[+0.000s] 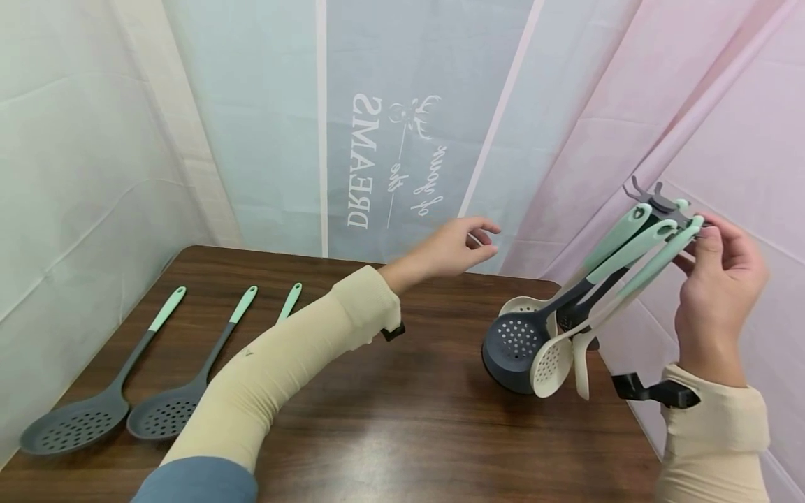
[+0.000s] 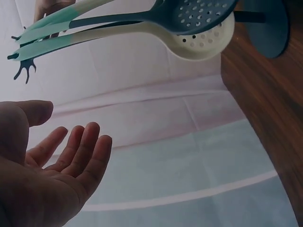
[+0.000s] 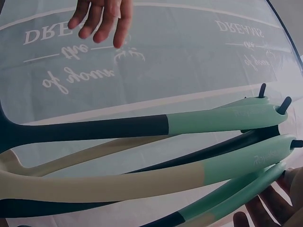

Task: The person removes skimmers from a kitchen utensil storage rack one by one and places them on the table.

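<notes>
My right hand (image 1: 720,286) pinches the top of a dark utensil stand (image 1: 660,202) at a hook, thumb and fingertips beside a mint handle end. From the stand's hooks hang several mint-handled utensils, among them a dark perforated skimmer (image 1: 518,339) and a cream slotted spoon (image 1: 552,367). The stand's round dark base (image 2: 272,28) shows in the left wrist view. My left hand (image 1: 449,248) is in the air left of the stand, holding nothing, its fingers loosely bent. In the left wrist view its palm and spread thumb (image 2: 38,111) show below the hanging handles.
Two dark perforated skimmers, one far left (image 1: 75,426) and one beside it (image 1: 163,416), lie on the brown wooden table (image 1: 402,419). A third mint handle (image 1: 289,302) shows behind my left sleeve, which hides the remainder. Printed curtains (image 1: 415,42) hang behind the table.
</notes>
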Demonstrator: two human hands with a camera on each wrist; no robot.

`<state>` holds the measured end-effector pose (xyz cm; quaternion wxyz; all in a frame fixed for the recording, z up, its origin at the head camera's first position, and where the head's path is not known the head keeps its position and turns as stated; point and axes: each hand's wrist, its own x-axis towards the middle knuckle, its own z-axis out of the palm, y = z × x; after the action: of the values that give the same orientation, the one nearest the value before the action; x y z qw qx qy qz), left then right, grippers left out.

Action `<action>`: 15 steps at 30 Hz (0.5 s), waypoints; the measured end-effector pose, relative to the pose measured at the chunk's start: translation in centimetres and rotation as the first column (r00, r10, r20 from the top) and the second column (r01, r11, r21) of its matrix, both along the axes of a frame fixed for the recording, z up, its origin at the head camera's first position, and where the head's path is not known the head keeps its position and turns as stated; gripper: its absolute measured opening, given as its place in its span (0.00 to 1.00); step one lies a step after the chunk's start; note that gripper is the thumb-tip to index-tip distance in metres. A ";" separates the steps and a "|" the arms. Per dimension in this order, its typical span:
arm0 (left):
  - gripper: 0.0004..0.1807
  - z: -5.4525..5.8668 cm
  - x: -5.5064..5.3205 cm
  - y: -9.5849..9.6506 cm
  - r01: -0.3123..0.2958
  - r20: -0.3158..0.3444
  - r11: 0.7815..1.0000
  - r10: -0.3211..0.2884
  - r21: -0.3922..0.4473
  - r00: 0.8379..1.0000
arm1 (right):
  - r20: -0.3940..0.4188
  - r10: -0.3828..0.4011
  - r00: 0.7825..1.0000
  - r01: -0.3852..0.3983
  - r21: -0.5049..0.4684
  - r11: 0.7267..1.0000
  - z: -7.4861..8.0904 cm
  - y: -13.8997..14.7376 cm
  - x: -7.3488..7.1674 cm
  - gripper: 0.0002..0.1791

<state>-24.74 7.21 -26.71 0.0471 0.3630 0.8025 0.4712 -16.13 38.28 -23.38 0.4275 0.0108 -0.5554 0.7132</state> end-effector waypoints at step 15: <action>0.18 -0.5 0.8 7.2 -0.016 -0.098 0.999 0.020 0.036 0.995 | 0.010 -0.021 1.000 0.021 0.014 1.000 0.0 0.3 0.5 0.15</action>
<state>-23.91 14.46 -27.24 -0.0033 0.3793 0.7986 0.4673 -15.62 38.59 -23.35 0.4320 0.0040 -0.5625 0.7049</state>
